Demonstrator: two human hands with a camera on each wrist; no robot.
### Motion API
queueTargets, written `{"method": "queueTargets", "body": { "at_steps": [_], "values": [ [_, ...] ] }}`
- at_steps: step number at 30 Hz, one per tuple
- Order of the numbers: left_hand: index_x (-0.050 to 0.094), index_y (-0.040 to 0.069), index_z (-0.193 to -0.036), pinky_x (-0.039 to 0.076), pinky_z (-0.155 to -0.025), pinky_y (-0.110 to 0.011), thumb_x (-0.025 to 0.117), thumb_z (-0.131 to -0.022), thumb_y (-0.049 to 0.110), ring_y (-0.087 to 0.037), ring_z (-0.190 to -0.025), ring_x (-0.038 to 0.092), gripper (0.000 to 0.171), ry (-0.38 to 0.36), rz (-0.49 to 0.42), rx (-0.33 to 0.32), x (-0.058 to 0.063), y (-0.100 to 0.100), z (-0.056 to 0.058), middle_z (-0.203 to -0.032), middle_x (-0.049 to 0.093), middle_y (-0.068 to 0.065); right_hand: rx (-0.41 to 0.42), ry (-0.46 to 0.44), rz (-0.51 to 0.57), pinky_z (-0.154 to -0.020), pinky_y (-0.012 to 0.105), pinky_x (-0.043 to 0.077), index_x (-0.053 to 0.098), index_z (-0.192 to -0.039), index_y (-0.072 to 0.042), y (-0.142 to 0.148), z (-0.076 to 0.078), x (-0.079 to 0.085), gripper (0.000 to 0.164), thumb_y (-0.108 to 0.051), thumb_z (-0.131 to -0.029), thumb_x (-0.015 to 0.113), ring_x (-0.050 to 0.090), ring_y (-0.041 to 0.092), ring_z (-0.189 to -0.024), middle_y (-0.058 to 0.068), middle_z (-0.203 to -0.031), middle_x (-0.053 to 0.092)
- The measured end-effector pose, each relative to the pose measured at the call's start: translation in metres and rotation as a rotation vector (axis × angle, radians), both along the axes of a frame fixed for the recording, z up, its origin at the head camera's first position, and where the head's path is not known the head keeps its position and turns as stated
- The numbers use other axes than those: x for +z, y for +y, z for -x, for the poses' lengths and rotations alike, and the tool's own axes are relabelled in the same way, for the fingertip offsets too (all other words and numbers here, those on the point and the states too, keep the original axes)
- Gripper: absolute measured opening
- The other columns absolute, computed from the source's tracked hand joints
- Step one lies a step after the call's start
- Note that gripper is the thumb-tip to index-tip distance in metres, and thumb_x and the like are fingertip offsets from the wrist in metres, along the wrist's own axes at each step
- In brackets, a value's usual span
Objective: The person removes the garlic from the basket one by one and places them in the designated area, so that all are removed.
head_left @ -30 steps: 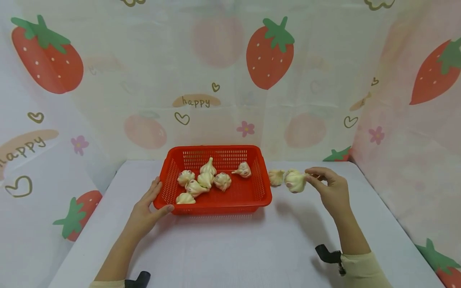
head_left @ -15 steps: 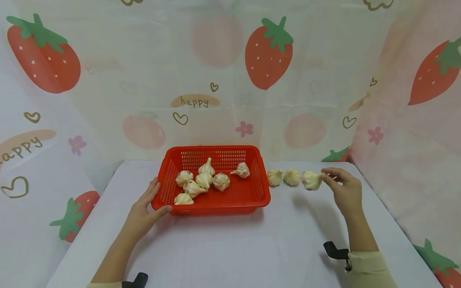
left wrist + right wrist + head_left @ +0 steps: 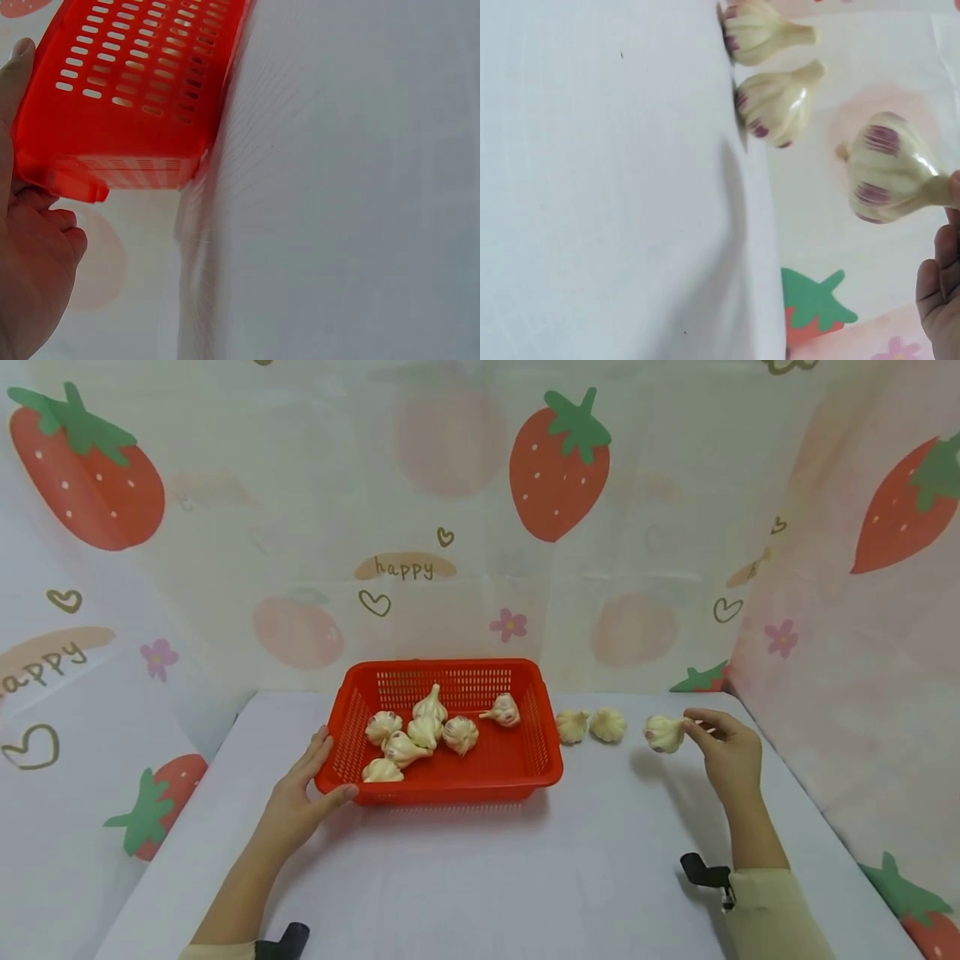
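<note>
My right hand [image 3: 731, 758] pinches a garlic bulb [image 3: 664, 734] by its stem, above the right part of the table. In the right wrist view this garlic bulb [image 3: 891, 171] shows purple streaks, and its base points away from the fingertips. Two more garlic bulbs, one [image 3: 572, 726] beside the basket and one [image 3: 608, 725] further right, sit on the table. My left hand [image 3: 296, 810] grips the left end of the red plastic basket [image 3: 457, 793], with curled fingers under its rim in the left wrist view. Several garlic bulbs [image 3: 406, 749] lie inside, mostly on the left.
A white cloth covers the table [image 3: 480, 877]. Behind and at both sides hangs a curtain [image 3: 465, 527] printed with strawberries, close to the table's back edge. Inside the basket, one garlic bulb [image 3: 503, 711] lies apart at the right.
My right hand has carried its garlic bulb to the right, away from the two on the table, and the one formerly hidden behind it now shows. My left hand stays on the basket.
</note>
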State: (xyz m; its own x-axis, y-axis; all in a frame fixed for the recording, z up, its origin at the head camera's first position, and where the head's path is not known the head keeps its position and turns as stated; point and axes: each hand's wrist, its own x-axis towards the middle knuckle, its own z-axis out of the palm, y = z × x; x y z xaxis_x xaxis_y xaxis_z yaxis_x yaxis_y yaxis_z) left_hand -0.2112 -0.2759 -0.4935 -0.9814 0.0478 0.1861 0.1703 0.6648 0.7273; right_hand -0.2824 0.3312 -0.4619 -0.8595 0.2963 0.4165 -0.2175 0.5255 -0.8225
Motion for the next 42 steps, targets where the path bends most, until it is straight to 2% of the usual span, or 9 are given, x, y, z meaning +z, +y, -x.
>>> {"method": "queueTargets", "body": {
  "at_steps": [9,17,20,26,37,42],
  "values": [
    [0.023,0.021,-0.164,0.027,-0.117,-0.07,0.078,-0.088,0.05,-0.029,-0.159,0.012,0.098,-0.01,-0.016,0.003,0.004,0.001,0.0,-0.172,0.013,0.007,0.011,-0.052,-0.069,-0.06,0.013,0.045,0.077,-0.114,-0.005,0.009,0.027,-0.001,0.031,-0.025,-0.091,0.08,0.058,0.0,-0.081,-0.02,-0.09,0.067],
    [0.023,0.021,-0.164,0.027,-0.118,-0.069,0.078,-0.088,0.05,-0.029,-0.159,0.012,0.098,-0.005,-0.019,-0.001,0.004,0.001,0.001,-0.172,0.013,0.007,0.032,-0.082,-0.151,-0.066,0.011,0.044,0.077,-0.116,-0.005,0.015,0.049,-0.003,0.031,-0.027,-0.094,0.076,0.054,-0.006,-0.084,0.012,-0.107,0.071],
    [0.023,0.02,-0.164,0.027,-0.118,-0.069,0.078,-0.087,0.05,-0.029,-0.159,0.012,0.099,-0.003,-0.018,-0.001,0.003,0.001,0.001,-0.172,0.013,0.006,0.03,-0.082,-0.186,-0.066,0.01,0.043,0.077,-0.116,-0.005,0.017,0.056,-0.005,0.031,-0.027,-0.095,0.076,0.052,-0.009,-0.083,0.017,-0.108,0.072],
    [0.024,0.019,-0.164,0.028,-0.117,-0.069,0.078,-0.087,0.05,-0.03,-0.159,0.012,0.099,-0.008,-0.017,-0.002,0.003,0.001,0.0,-0.172,0.013,0.005,0.017,-0.1,-0.214,-0.062,0.013,0.043,0.077,-0.116,-0.005,0.021,0.066,-0.013,0.028,-0.022,-0.093,0.078,0.051,-0.007,-0.082,0.018,-0.109,0.073],
    [0.023,0.02,-0.164,0.029,-0.117,-0.068,0.077,-0.088,0.05,-0.029,-0.159,0.012,0.098,-0.006,-0.013,-0.004,0.001,0.001,0.001,-0.172,0.013,0.007,0.021,-0.169,-0.133,-0.06,0.014,0.044,0.076,-0.118,-0.005,0.015,0.074,-0.021,0.029,-0.02,-0.093,0.077,0.053,-0.002,-0.083,0.017,-0.109,0.072],
    [0.023,0.021,-0.164,0.03,-0.117,-0.068,0.077,-0.088,0.052,-0.029,-0.159,0.012,0.099,-0.014,-0.009,0.001,0.002,0.001,0.001,-0.172,0.012,0.007,0.013,-0.196,-0.124,-0.062,0.014,0.044,0.076,-0.119,-0.007,0.014,0.079,-0.026,0.03,-0.022,-0.093,0.078,0.053,0.001,-0.084,0.008,-0.101,0.07]
  ]
}}
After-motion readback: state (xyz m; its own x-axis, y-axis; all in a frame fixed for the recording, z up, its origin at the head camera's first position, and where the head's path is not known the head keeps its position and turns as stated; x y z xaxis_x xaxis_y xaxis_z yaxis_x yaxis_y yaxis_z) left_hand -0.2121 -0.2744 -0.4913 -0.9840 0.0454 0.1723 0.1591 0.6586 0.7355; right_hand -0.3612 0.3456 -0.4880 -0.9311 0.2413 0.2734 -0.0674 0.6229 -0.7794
